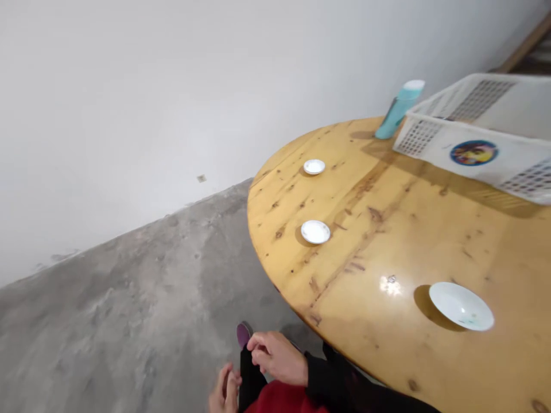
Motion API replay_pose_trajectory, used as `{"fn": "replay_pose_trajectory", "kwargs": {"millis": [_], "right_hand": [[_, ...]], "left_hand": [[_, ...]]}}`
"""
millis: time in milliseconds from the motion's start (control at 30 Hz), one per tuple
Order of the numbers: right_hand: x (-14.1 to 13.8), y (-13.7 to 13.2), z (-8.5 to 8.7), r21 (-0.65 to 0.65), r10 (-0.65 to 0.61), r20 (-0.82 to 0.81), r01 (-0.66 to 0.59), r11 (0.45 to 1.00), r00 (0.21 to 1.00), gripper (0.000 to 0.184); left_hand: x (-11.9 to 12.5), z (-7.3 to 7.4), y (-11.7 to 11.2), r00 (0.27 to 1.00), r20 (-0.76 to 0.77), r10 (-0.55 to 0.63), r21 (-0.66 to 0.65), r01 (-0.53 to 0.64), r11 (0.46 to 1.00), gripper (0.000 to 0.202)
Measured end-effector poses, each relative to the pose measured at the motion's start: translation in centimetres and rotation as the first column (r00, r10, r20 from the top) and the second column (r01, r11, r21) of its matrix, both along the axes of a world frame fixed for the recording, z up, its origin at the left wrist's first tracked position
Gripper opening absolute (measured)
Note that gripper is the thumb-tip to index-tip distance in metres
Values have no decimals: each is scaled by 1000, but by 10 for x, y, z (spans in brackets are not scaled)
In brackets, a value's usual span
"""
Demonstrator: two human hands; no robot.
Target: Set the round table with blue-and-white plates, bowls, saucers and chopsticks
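Observation:
My left hand (224, 391) hangs low at the bottom of the view, its fingers loosely bent and a little apart, holding nothing that I can see. To its right, my right hand (280, 357) comes from a black sleeve, also with loosely curled, parted fingers and no object in them. Both are off the table, in front of my body. The round wooden table (361, 327) lies to their right. On it sit two small white dishes, a nearer one (315, 232) and a farther one (314, 167), plus a larger white bowl (461, 306).
A white plastic basket (482, 152) with a round coloured picture stands at the table's back right. Next to it is a light blue bottle (399, 112) with a white top. A pale wall (150, 103) rises behind, above grey concrete floor (142, 310).

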State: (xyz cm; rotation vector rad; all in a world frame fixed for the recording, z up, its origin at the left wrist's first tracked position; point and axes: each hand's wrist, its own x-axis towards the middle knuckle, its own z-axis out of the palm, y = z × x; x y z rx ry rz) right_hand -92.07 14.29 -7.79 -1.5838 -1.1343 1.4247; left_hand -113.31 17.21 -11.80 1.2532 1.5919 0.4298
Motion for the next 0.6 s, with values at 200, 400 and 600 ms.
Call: {"fn": "replay_pose_trajectory", "kwargs": {"millis": [200, 400, 600], "right_hand": [[5, 56, -1, -82, -342, -76, 336, 938, 937, 25], [-3, 103, 11, -37, -579, -54, 578, 815, 813, 33], [3, 120, 8, -51, -668, -33, 666, 744, 744, 33]], "left_hand": [[26, 22, 142, 932, -19, -363, 132, 362, 923, 66], [63, 33, 235, 805, -3, -594, 208, 581, 787, 54], [124, 33, 266, 638, 57, -768, 213, 743, 634, 39]]}}
